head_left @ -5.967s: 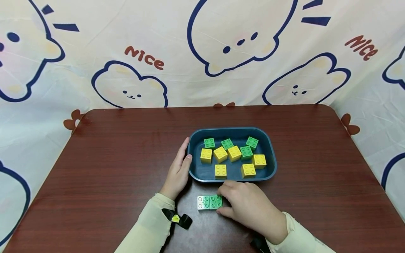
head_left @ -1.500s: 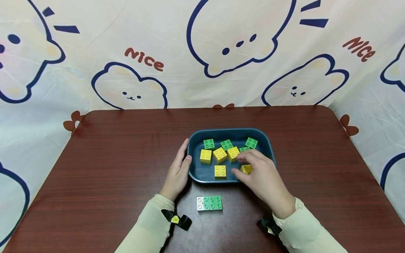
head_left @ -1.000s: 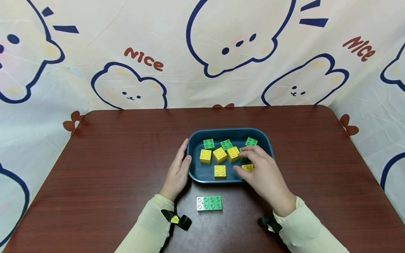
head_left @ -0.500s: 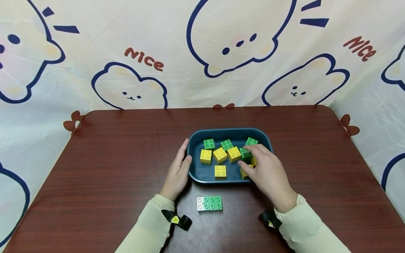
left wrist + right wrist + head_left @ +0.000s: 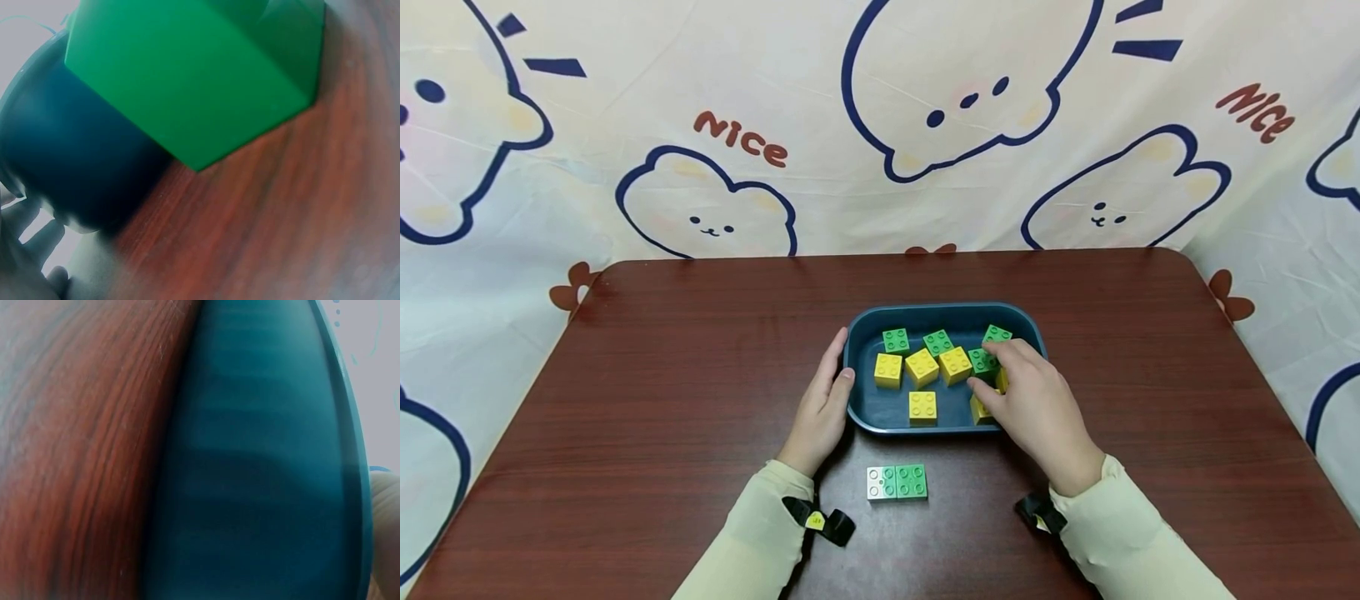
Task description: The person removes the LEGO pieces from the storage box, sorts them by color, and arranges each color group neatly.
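Observation:
A dark blue tray [image 5: 880, 417] holds several green and yellow toy building bricks. My left hand [image 5: 816, 408] lies against the tray's left end, fingers straight along its side; in the left wrist view its fingers [image 5: 44, 240] show at the blue wall. My right hand [image 5: 1037, 408] is over the tray's right part, thumb and fingers apart. Between them shows a green brick [image 5: 982, 363], fingertips right at its edge. Two yellow bricks, one of them the front yellow brick [image 5: 980, 410], are partly hidden under this hand. The right wrist view shows mostly the tray wall [image 5: 262, 456].
In front of the tray, on the brown table [image 5: 700, 400], two bricks stand side by side: a green brick [image 5: 912, 482] and a glare-whitened brick [image 5: 881, 482]. Behind the table hangs a white printed cloth [image 5: 820, 200].
My right hand has moved from the front bricks to over the tray, then slightly rightward, uncovering the green brick more. For the last half second it is nearly still. The left hand stays.

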The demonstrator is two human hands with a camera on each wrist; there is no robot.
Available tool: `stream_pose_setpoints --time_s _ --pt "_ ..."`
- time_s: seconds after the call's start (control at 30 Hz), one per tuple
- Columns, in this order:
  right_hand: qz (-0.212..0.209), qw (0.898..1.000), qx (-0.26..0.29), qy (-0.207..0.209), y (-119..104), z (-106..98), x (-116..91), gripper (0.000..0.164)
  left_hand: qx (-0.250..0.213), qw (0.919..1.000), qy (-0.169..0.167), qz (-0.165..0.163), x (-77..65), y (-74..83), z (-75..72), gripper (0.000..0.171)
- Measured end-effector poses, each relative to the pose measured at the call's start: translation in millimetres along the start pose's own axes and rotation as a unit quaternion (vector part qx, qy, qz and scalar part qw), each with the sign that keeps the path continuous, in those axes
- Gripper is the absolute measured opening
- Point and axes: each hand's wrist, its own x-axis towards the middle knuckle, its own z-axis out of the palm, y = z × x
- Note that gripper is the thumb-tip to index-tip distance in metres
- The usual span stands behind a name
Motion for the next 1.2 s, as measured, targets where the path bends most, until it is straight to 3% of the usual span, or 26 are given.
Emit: stream_pose_setpoints --time_s 0.3,0.4,0.6,0.7,1.0,1.2 --pt "-0.012 1.000 -0.006 -0.002 3 0 3 0.049 0.001 0.9999 0.003 0.010 7.0 -34.0 2.0 0.052" --pt "-0.018 1.000 -0.008 0.003 3 0 3 0.048 -0.002 1.0000 0.003 0.008 7.1 -32.4 2.0 0.052" --pt "-0.025 1.000 -0.001 0.006 3 0 3 0.046 0.001 1.0000 -0.003 -0.005 1.1 -3.4 -0.2 0.051" --pt "-0.027 1.000 0.000 0.004 4 1 3 0.046 0.004 1.0000 -0.004 -0.006 0.2 1.2 -0.3 0.050" --pt "-0.027 0.999 0.002 -0.023 5 0 7 0.042 0.003 0.9999 0.002 0.013 6.8 -31.2 2.0 0.050" --pt "-0.020 0.999 -0.011 -0.050 5 -2 10 0.040 -0.002 0.9997 0.005 0.025 7.2 -35.5 2.4 0.051"
